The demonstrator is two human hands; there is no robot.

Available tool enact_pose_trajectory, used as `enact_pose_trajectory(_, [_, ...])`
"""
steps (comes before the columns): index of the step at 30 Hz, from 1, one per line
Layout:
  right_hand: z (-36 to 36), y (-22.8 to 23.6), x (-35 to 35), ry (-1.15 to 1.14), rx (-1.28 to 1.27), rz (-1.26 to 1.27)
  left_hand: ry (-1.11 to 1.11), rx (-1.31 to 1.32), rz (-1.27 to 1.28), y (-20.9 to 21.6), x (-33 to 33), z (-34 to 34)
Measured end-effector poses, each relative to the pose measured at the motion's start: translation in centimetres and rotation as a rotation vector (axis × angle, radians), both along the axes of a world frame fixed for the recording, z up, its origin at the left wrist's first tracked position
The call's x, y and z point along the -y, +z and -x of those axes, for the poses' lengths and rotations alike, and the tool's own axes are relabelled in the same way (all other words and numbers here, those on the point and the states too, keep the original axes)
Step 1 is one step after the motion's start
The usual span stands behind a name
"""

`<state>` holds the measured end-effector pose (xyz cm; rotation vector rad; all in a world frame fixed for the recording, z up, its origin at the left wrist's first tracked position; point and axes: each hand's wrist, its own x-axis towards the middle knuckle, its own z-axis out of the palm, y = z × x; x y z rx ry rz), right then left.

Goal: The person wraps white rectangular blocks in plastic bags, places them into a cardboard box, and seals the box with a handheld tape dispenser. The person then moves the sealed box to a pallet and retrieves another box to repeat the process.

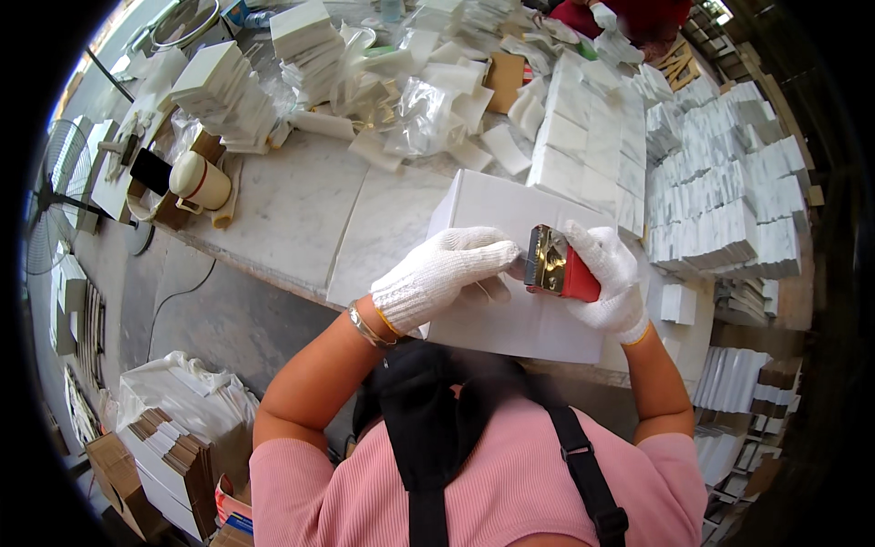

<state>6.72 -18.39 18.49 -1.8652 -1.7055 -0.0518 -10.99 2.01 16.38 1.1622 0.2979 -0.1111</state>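
A white cardboard box (pixel 510 205) lies closed on the table in front of me. Above it, my gloved right hand (pixel 609 278) grips a red tape dispenser (pixel 576 276) with a shiny metal front and toothed edge facing left. My gloved left hand (pixel 451 269) is beside that edge, thumb and fingers brought together. At its fingertips a bit of clear tape (pixel 518 267) shows, leading to the dispenser; the rest of it is hard to see. Both knitted gloves are white. Under the left palm, part of the box is hidden.
Marble tiles (pixel 583 137) lie in rows right of the box, with more stacked tiles (pixel 720 201) beyond. Foam sheets and plastic bags (pixel 424 114) litter the back. A cream mug (pixel 200 180) stands at the left edge near a fan (pixel 59 196). A person in red (pixel 629 23) is across.
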Motion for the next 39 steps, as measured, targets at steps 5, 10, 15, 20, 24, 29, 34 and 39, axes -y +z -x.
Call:
enact_pose_trajectory(5, [-0.1, 0.1, 0.0, 0.001, 0.014, 0.021, 0.012, -0.052, 0.542, -1.1, -0.4, 0.1])
enact_pose_trajectory(10, [-0.3, 0.1, 0.1, 0.006, 0.011, 0.038, 0.027, -0.059, 0.185, 0.0, 0.3, 0.0])
enact_pose_trajectory(15, [-0.2, 0.4, -0.1, 0.023, 0.027, 0.041, 0.069, -0.05, -0.133, 0.7, 0.7, 0.0])
enact_pose_trajectory(20, [-0.3, 1.1, 0.0, 0.047, 0.075, 0.073, 0.068, -0.091, -0.252, 1.7, -0.1, -0.3])
enact_pose_trajectory(24, [-0.1, 2.5, -0.6, 0.105, 0.092, 0.102, 0.113, -0.12, -0.197, 1.3, -1.9, 0.3])
enact_pose_trajectory(29, [-0.4, 3.3, -0.5, 0.105, 0.101, 0.224, 0.123, -0.179, -0.176, -1.2, -5.1, 1.9])
enact_pose_trajectory(34, [0.1, 4.4, -2.2, 0.125, 0.078, 0.336, 0.105, -0.172, -0.135, -4.8, -5.9, 1.8])
enact_pose_trajectory(39, [0.6, 4.7, -3.3, 0.13, 0.129, 0.373, 0.125, -0.136, -0.007, -6.1, -6.1, 1.9])
